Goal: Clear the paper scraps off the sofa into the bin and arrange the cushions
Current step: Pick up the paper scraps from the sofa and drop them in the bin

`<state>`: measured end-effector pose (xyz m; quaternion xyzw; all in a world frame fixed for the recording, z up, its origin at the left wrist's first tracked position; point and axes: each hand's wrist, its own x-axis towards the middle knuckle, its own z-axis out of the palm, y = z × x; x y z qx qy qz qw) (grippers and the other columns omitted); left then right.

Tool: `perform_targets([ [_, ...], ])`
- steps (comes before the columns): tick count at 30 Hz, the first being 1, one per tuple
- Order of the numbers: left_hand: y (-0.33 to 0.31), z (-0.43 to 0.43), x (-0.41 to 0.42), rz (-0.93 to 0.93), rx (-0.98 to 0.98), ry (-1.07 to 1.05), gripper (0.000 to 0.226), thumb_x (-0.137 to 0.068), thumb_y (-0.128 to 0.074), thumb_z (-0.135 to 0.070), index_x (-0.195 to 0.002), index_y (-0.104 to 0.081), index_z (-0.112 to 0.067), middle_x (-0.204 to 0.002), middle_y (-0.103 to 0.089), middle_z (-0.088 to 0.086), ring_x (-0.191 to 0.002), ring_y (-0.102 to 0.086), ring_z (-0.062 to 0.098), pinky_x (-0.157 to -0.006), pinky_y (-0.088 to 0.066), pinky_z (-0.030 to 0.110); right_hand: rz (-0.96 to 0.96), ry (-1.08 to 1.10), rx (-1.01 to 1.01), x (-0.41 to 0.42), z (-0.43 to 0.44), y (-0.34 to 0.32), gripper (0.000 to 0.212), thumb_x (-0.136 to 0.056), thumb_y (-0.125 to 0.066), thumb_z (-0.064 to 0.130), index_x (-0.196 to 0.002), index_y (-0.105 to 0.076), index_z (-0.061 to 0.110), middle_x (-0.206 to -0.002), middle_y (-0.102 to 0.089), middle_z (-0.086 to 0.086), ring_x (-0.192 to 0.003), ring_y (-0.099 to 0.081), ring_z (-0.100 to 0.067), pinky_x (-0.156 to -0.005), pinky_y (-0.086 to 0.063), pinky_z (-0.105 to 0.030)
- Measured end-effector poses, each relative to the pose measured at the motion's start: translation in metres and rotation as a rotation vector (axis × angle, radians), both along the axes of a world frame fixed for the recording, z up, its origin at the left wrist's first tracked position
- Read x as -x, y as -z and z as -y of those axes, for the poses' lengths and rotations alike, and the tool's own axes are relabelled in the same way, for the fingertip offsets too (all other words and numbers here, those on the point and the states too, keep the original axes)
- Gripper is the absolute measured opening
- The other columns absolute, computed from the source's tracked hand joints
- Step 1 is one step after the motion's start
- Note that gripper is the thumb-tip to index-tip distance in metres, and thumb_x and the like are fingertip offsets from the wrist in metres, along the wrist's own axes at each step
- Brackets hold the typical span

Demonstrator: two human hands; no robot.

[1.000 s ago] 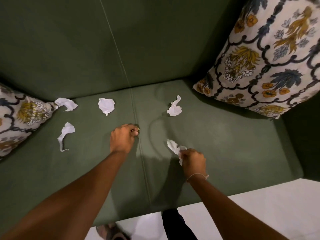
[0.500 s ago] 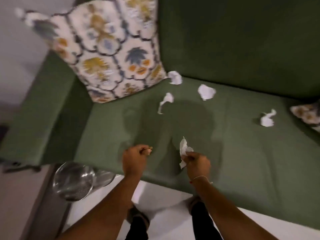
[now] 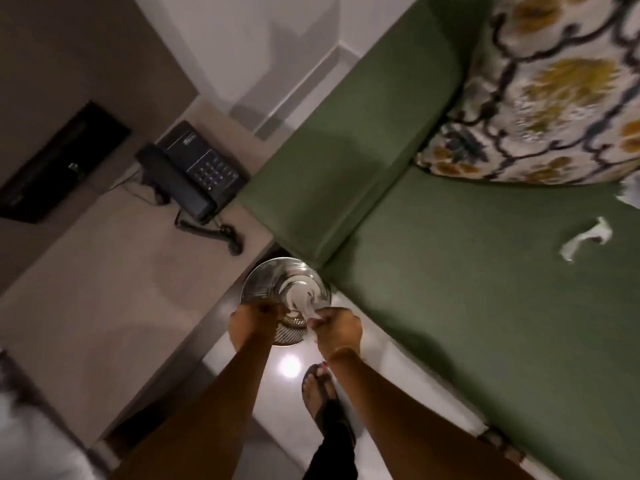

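I have both hands out over the bin (image 3: 263, 282), a shiny ribbed metal one that stands on the pale floor in the corner between the sofa's armrest (image 3: 349, 147) and the beige desk (image 3: 114, 271). My right hand (image 3: 337, 329) is curled into a loose fist, and a white paper scrap (image 3: 306, 303) pokes out from between its fingers, hanging just above the bin's mouth. My left hand (image 3: 254, 317) is beside it, also closed, knuckles up; I cannot tell whether it is holding anything, since the frame is blurred and the fingers hide the palm. The two hands are near each other but not touching.

On the green sofa (image 3: 485, 306) to my right, another scrap (image 3: 588, 239), long and twisted, lies on the seat well apart from the bin. A sliver of more white paper (image 3: 631, 197) shows at the right edge of the view, just under the cushion. The patterned cushion (image 3: 554, 98), cream with yellow flowers and dark scrollwork, leans in the corner against the back and the armrest.

On the desk a dark telephone (image 3: 194, 171) sits close to the armrest, its coiled cord (image 3: 221, 233) trailing toward the edge. A flat black box (image 3: 62, 164) is farther left. Below my arms, one foot in a dark sandal (image 3: 320, 393) stands on the glossy floor.
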<state>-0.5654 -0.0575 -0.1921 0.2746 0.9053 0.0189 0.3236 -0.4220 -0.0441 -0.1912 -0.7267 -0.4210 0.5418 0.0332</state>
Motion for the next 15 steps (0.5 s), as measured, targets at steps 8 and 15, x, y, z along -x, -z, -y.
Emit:
perform_targets([
  [8,0.044,-0.001,0.019,0.022,-0.047,-0.039,0.032,-0.092,-0.053,-0.031,-0.110,-0.067,-0.009,-0.112,-0.068,0.019,-0.103,-0.063,0.035,-0.085,-0.048,0.038,0.046,-0.149,0.085,0.038,-0.017,0.048,0.047,-0.072,-0.076,0.044,-0.112,-0.066,0.023,-0.110,-0.072,-0.007,-0.081,-0.072,-0.029,-0.067,-0.062,-0.040],
  [15,0.013,0.011,0.014,0.013,-0.036,0.073,0.027,-0.091,-0.050,-0.030,-0.101,-0.071,-0.017,-0.101,-0.071,0.018,-0.092,-0.065,0.038,-0.075,-0.051,0.039,0.019,-0.136,0.069,0.013,-0.018,0.014,0.023,-0.078,-0.070,0.026,-0.101,-0.071,0.030,-0.100,-0.072,-0.005,-0.049,-0.063,-0.021,-0.033,-0.052,-0.029],
])
